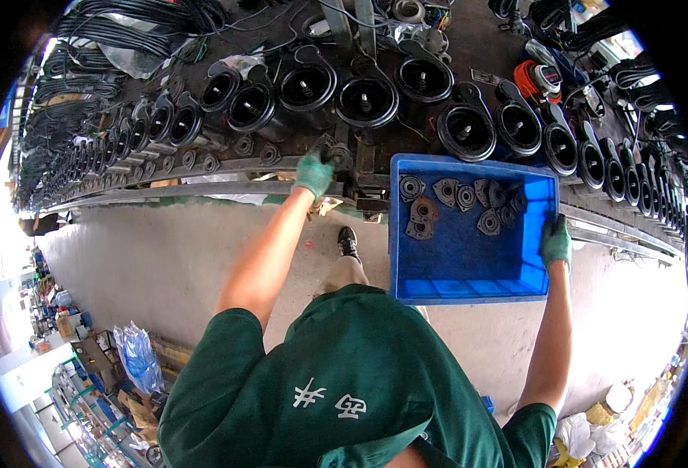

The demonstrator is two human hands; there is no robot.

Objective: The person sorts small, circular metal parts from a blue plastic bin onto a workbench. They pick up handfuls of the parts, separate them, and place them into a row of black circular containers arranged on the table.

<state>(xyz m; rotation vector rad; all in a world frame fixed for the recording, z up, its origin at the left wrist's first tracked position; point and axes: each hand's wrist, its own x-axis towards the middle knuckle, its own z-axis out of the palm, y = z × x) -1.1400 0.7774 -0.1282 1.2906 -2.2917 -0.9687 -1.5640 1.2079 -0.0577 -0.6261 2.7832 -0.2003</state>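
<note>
My left hand point(314, 175), in a green glove, reaches to the front edge of the bench. Its fingers close on a dark metal flange point(338, 158), which partly hides them. My right hand point(556, 243), gloved alike, grips the right wall of a blue plastic bin point(397, 234). The bin is held at the bench edge, its open top toward me. Inside lie several dark flanges point(465, 196) with round centre holes, and a rusty brown one point(423, 209) among them. More loose flanges point(269, 154) lie in a row along the bench edge, left of my left hand.
Round black housings point(367, 101) with upright centre shafts stand in a long row on the bench point(406, 132). Bundled black cables point(125, 31) are piled behind at the left. An orange tool point(526, 79) lies at the back right. Plastic-wrapped goods point(137, 359) stand behind me, lower left.
</note>
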